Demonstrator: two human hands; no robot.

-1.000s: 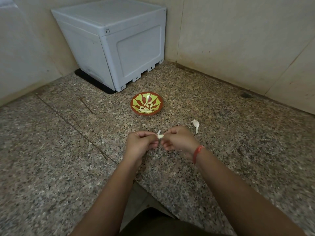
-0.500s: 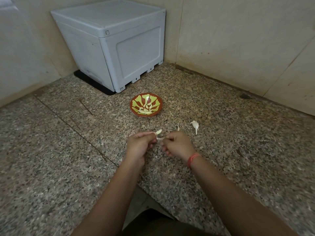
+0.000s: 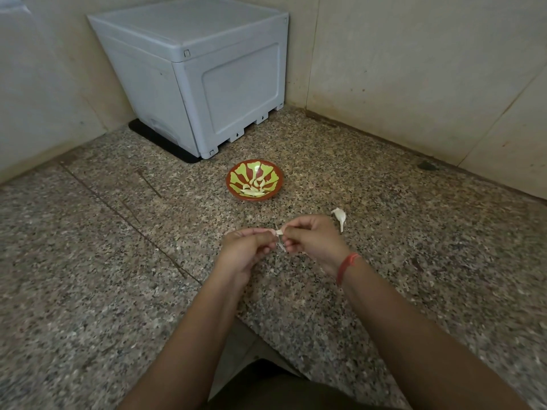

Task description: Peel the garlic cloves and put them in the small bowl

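A small red bowl (image 3: 233, 189) with a green pattern sits on the speckled stone floor, holding several peeled pale cloves. In front of it, both hands meet above the floor. My left hand (image 3: 244, 253) pinches a garlic clove (image 3: 278, 232) between thumb and fingers. My right hand (image 3: 313, 241) pinches the same clove's papery skin from the other side; a strip of skin hangs between the hands. An unpeeled clove with a thin tail (image 3: 339, 216) lies on the floor just right of my right hand.
A grey plastic box (image 3: 207, 78) stands in the corner behind the bowl, on a black mat. Beige tiled walls close off the back and right. The granite floor (image 3: 88, 261) spreads wide to the left and right of my arms.
The hands pulled slightly apart half a second ago, then came back together on the clove. A strip of skin now hangs between them. The bowl and the loose clove have not moved.
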